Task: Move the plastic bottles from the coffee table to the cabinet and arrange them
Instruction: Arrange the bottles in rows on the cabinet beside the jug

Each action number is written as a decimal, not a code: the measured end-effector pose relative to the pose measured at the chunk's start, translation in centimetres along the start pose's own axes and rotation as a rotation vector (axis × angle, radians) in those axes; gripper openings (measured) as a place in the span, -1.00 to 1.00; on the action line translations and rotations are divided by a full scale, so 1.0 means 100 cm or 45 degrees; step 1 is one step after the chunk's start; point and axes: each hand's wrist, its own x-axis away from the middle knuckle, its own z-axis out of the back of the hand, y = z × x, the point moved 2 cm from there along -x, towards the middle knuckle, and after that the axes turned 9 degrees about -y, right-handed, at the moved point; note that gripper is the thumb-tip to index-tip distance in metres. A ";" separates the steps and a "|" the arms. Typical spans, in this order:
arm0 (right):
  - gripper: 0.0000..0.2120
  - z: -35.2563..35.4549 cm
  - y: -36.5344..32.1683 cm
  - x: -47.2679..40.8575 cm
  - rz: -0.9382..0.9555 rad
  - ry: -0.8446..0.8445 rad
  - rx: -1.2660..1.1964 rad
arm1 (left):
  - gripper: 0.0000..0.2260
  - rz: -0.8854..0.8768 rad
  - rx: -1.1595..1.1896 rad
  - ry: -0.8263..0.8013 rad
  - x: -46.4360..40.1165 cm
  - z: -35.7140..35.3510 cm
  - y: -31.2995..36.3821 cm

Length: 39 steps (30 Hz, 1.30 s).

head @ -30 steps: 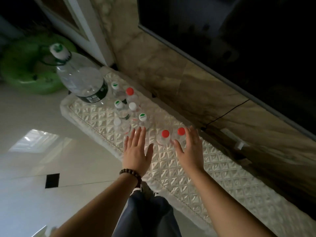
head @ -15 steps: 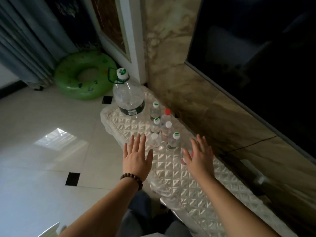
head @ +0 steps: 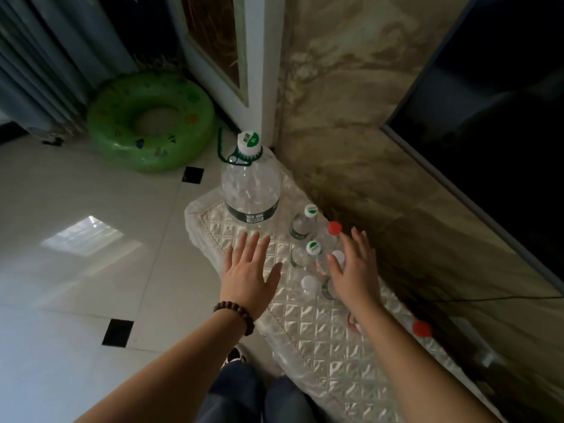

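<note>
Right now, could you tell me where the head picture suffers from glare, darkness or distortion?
Head view: a bright window reflection glares on the glossy white floor tiles; the black screen at upper right is nearly featureless; wide-angle bending tilts the white door frame; the small clear plastic bottles stay readable.

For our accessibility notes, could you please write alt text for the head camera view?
Two open hands, left hand and right hand, hover over small plastic bottles on a quilted cabinet top, beside a large water jug.
</note>
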 end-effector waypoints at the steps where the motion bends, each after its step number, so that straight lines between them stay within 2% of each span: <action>1: -0.50 0.001 -0.001 -0.017 0.022 0.006 0.014 | -0.42 -0.005 0.010 -0.007 -0.009 -0.005 0.001; 5: -0.51 0.004 -0.005 -0.080 0.105 -0.042 0.057 | -0.46 -0.043 0.042 -0.058 -0.042 -0.033 0.010; 9: -0.49 -0.002 -0.002 -0.121 0.223 -0.178 0.126 | -0.44 -0.127 0.080 -0.056 -0.072 -0.068 0.020; 16: -0.51 -0.020 0.004 -0.148 0.334 -0.413 0.124 | -0.55 -0.153 0.121 -0.116 -0.104 -0.098 0.026; 20: -0.54 -0.020 -0.002 -0.152 0.286 -0.436 0.139 | -0.61 -0.167 0.238 -0.024 -0.106 -0.095 0.025; 24: -0.56 -0.023 -0.006 -0.156 0.260 -0.438 0.175 | -0.67 -0.102 0.379 0.115 -0.100 -0.081 0.016; 31: -0.59 -0.028 -0.004 -0.159 0.205 -0.413 0.136 | -0.64 0.192 0.568 0.314 -0.105 -0.051 -0.028; 39: -0.57 -0.035 -0.004 -0.159 0.214 -0.380 0.103 | -0.74 0.332 0.648 0.292 -0.134 -0.059 -0.044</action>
